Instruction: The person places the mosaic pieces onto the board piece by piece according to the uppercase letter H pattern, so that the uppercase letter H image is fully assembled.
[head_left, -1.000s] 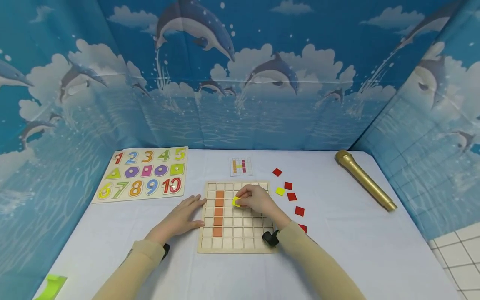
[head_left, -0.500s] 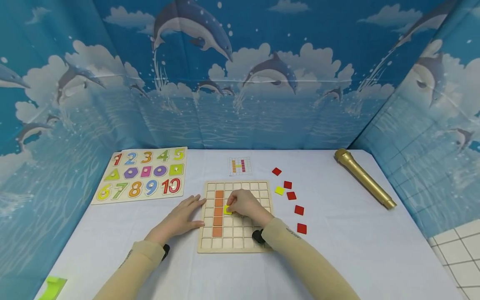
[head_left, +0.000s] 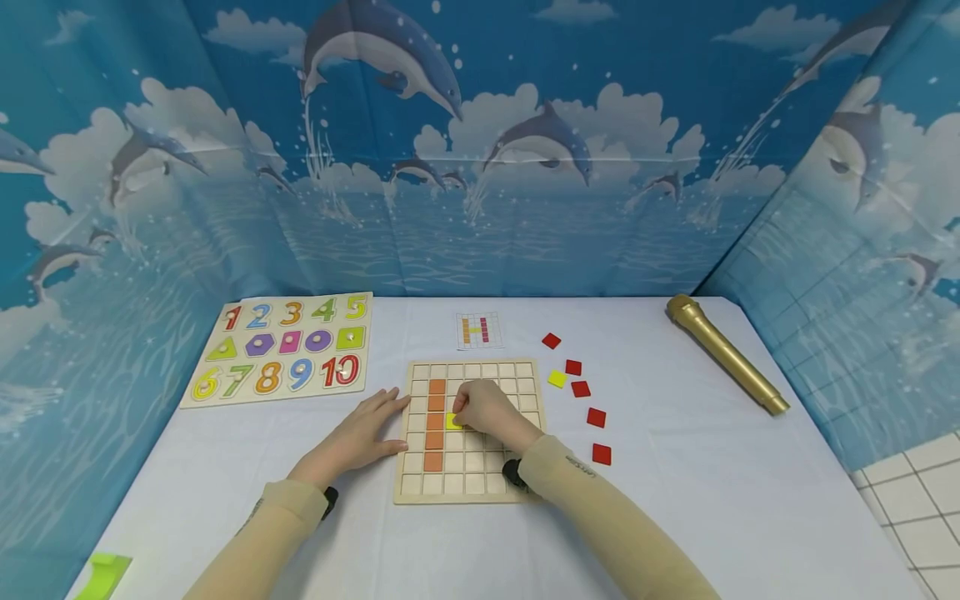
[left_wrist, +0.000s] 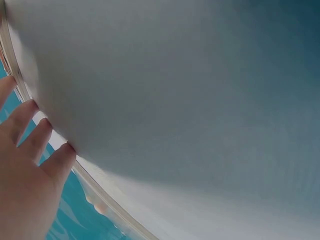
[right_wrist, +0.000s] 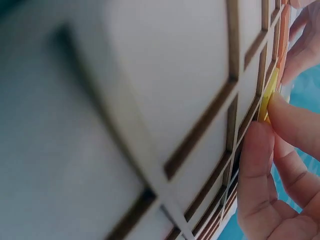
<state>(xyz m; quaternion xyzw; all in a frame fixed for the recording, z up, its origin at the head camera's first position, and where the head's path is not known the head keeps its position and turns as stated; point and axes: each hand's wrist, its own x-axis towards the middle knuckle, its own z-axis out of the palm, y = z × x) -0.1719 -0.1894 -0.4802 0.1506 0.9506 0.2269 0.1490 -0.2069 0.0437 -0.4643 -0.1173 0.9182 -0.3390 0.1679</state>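
A wooden grid board (head_left: 468, 492) lies flat on the white table. Several orange tiles (head_left: 435, 422) stand in one column near its left side. My right hand (head_left: 483, 408) is over the board, thumb and finger on a yellow tile (right_wrist: 270, 95) in the cell just right of the orange column's middle. Part of that tile is hidden by the fingertips in the head view. My left hand (head_left: 356, 437) lies at the board's left edge with its fingers spread, touching the rim. Fingertips (left_wrist: 65, 150) of that hand show along the edge in the left wrist view.
Right of the board lie several red tiles (head_left: 596, 417) and another yellow tile (head_left: 557, 379). Behind it is a small pattern card (head_left: 480, 331). A number puzzle (head_left: 281, 350) sits back left, a gold microphone (head_left: 726, 354) back right, a green piece (head_left: 103, 575) front left.
My right hand has moved left across the board with the yellow tile, down to the cell beside the orange column, and has stayed there for the last half second. The left hand stays put.
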